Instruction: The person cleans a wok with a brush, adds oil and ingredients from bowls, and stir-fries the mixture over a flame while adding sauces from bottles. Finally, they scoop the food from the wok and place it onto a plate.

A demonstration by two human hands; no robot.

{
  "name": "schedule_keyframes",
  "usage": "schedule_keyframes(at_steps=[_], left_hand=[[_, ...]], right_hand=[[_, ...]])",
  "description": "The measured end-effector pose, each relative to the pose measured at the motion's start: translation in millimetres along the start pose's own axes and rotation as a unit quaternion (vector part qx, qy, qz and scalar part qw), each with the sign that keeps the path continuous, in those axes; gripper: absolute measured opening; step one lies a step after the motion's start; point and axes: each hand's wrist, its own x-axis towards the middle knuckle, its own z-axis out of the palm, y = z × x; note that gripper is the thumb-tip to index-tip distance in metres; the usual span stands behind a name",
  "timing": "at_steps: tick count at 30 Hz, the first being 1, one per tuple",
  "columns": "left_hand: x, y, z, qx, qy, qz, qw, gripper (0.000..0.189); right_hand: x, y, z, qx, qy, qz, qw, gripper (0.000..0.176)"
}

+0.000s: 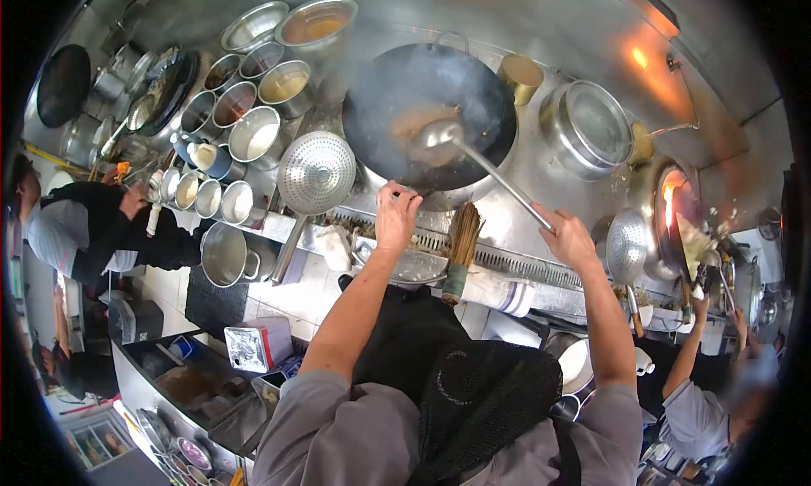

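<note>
The ladle (486,172) lies with its long axis on a slant. Its handle runs from the right hand (568,237) at the 4 o'clock end up to the bowl at the 10 o'clock end, which points into the middle of the wok (427,106) and sits among brown, steaming food. The right hand's fingers are wrapped tight around the handle's end. The left hand (397,215) is at the wok's near rim at 6 o'clock, fingers drawn narrow and bent against the edge; whether they actually clamp it cannot be told. At 9 o'clock from the wok stands a cluster of steel seasoning pots (253,106). One holds a yellowish liquid, one something pale and one a reddish-brown paste. At 11 o'clock a larger pot (317,25) holds orange-brown liquid. A perforated strainer (317,173) rests tilted at 8 o'clock, and a yellow-filled cup (519,76) stands at 2 o'clock, just beside the wok. A lidded pot (591,127) sits at 3 o'clock. A bamboo brush (463,249) stands upright at the counter edge between the two arms. Far right, a co-worker's hand (699,307) works by a second wok (676,211) with flames showing.
</note>
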Motion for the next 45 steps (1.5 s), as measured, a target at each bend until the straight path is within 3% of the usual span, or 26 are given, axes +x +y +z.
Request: schedule_keyframes(at_steps=[5,8,10,12,14,15,16,18,19,20,21,22,23,24,25,26,27,29,31,33,34,35,37,39,42,45], left_hand=[[0,3,-1,0.001,0.011,0.000,1.000,0.017],[1,5,-3,0.000,-0.001,-0.010,1.000,0.017],[1,2,-3,0.002,-0.002,-0.024,1.000,0.017],[-1,-1,-3,-0.016,0.004,-0.019,1.000,0.016],[1,-3,-2,-0.016,0.020,-0.003,1.000,0.015],[1,-1,-3,-0.016,0.032,0.024,0.999,0.014],[2,8,-12,-0.042,-0.044,-0.053,0.997,0.024],[8,16,-15,-0.014,-0.010,0.041,0.999,0.042],[19,33,-24,-0.030,-0.064,0.052,0.996,0.064],[35,61,-41,-0.059,-0.079,0.069,0.993,0.079],[57,86,-59,-0.110,-0.093,0.091,0.985,0.089],[76,105,-69,-0.195,-0.046,0.125,0.972,0.085],[102,101,-61,-0.328,0.003,0.187,0.926,0.066],[123,100,-67,-0.352,0.039,0.089,0.931,0.046],[139,97,-105,-0.338,0.052,0.086,0.936,0.046],[152,103,-152,-0.382,0.110,-0.065,0.915,0.037],[152,97,-188,-0.420,0.167,-0.214,0.866,0.029],[109,42,-248,-0.489,0.234,-0.253,0.801,0.020],[55,-16,-307,-0.576,0.341,-0.270,0.692,0.011],[-26,-83,-360,-0.619,0.368,-0.159,0.676,0.020],[-50,-83,-390,-0.552,0.484,-0.279,0.619,0.032],[-94,-111,-410,-0.564,0.463,-0.213,0.649,0.038],[-148,-135,-446,-0.532,0.548,-0.282,0.580,0.044],[-187,-159,-477,-0.494,0.592,-0.276,0.574,0.044],[-219,-196,-507,-0.484,0.619,-0.250,0.566,0.041],[-218,-223,-531,-0.458,0.646,-0.253,0.556,0.042]], right_hand=[[33,-9,64,0.160,0.123,0.080,0.976,0.054],[41,-43,60,0.253,0.076,0.144,0.954,0.052],[20,-62,31,0.281,-0.048,0.177,0.942,0.054],[-12,-39,55,0.237,0.074,0.040,0.968,0.053],[-39,-16,57,0.096,0.118,0.038,0.988,0.051],[-47,-14,52,0.095,0.113,0.034,0.988,0.051],[-47,-16,36,0.059,0.105,0.035,0.992,0.048],[-40,-36,7,0.025,0.096,0.023,0.995,0.045],[-33,-61,-5,0.243,0.025,0.113,0.963,0.039],[-21,-90,-22,0.443,-0.059,0.190,0.874,0.032],[-6,-130,-56,0.530,-0.069,0.175,0.827,0.030],[7,-172,-92,0.615,-0.084,0.163,0.767,0.029],[17,-205,-113,0.627,-0.058,0.089,0.772,0.046],[34,-234,-133,0.717,-0.104,-0.009,0.689,0.068],[58,-250,-142,0.728,-0.127,-0.097,0.667,0.079],[77,-275,-151,0.727,-0.096,-0.176,0.657,0.077],[90,-291,-147,0.724,-0.109,-0.182,0.657,0.077],[116,-319,-124,0.711,-0.026,-0.171,0.682,0.075],[132,-330,-59,0.639,-0.024,-0.231,0.734,0.053],[150,-345,27,0.601,-0.136,-0.121,0.778,0.038],[160,-365,63,0.560,-0.191,-0.055,0.805,0.039],[172,-384,103,0.570,-0.227,-0.051,0.788,0.040],[196,-449,138,0.546,-0.281,-0.074,0.786,0.041],[231,-527,159,0.468,-0.286,-0.148,0.823,0.050],[289,-644,198,0.446,-0.240,-0.212,0.836,0.064],[342,-737,258,0.500,-0.211,-0.200,0.816,0.080]])
